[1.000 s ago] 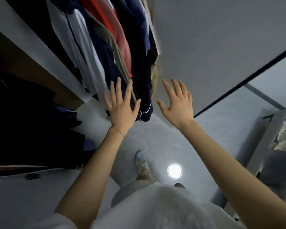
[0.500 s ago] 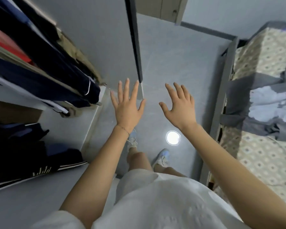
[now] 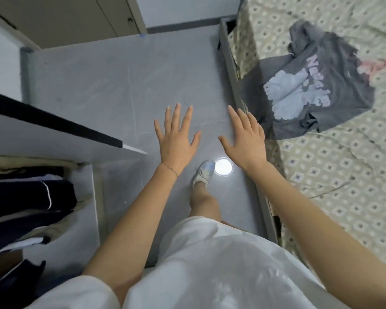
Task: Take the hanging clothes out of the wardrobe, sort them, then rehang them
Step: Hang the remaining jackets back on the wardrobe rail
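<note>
Hovering splayed and empty above the floor [image 3: 98,85], the left hand [image 3: 176,139] and right hand [image 3: 245,139] are pictured, the hanging clothes [image 3: 27,197] lying leftward, nearer the left hand.

The grey T-shirt [image 3: 310,85] on the bed [image 3: 343,179] bears pale pink lettering, too blurred to read

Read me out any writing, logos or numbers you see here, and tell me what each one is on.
Pink lettering on the dark grey printed T-shirt, which lies on the patterned beige bed cover: sideways and too blurred to read.
No other words, numbers or signs show.
</note>
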Action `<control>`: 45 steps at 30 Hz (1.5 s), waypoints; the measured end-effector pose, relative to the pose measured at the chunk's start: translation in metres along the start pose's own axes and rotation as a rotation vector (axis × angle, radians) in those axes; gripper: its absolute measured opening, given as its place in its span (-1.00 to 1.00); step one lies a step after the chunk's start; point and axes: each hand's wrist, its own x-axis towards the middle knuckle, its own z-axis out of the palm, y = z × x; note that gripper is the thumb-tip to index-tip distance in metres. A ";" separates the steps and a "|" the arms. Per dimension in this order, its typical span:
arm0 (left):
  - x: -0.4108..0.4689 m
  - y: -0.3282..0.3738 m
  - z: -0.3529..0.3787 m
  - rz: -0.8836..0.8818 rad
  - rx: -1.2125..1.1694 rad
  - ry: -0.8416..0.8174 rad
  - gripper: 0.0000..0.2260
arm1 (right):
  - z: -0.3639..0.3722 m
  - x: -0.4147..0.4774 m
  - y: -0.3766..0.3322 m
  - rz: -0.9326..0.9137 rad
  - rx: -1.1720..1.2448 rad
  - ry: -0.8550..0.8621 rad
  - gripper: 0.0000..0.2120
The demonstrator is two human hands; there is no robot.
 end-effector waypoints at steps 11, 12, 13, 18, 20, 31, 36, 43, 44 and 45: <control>0.149 0.071 0.021 0.326 0.041 -0.166 -0.40 | -0.036 0.084 0.068 0.358 0.093 0.066 -0.31; 0.159 0.079 0.023 0.350 0.045 -0.178 -0.40 | -0.040 0.087 0.076 0.389 0.099 0.079 -0.32; 0.169 0.088 0.027 0.376 0.046 -0.189 -0.40 | -0.042 0.090 0.084 0.419 0.107 0.089 -0.32; 0.215 0.140 0.041 0.505 0.069 -0.262 -0.40 | -0.057 0.107 0.125 0.568 0.169 0.136 -0.35; 0.234 0.163 0.048 0.545 0.075 -0.268 -0.41 | -0.063 0.115 0.144 0.614 0.180 0.157 -0.35; 0.325 0.288 0.100 0.627 0.172 -0.391 -0.42 | -0.093 0.177 0.259 0.763 0.274 0.191 -0.36; 0.359 0.337 0.130 0.651 0.193 -0.404 -0.39 | -0.097 0.204 0.312 0.816 0.285 0.166 -0.35; 0.402 0.395 0.207 0.734 0.236 -0.485 -0.38 | -0.079 0.248 0.378 0.958 0.386 0.177 -0.35; 0.409 0.402 0.220 0.748 0.238 -0.496 -0.37 | -0.073 0.257 0.387 0.974 0.397 0.174 -0.34; 0.415 0.409 0.235 0.758 0.233 -0.517 -0.37 | -0.066 0.264 0.397 0.993 0.408 0.172 -0.34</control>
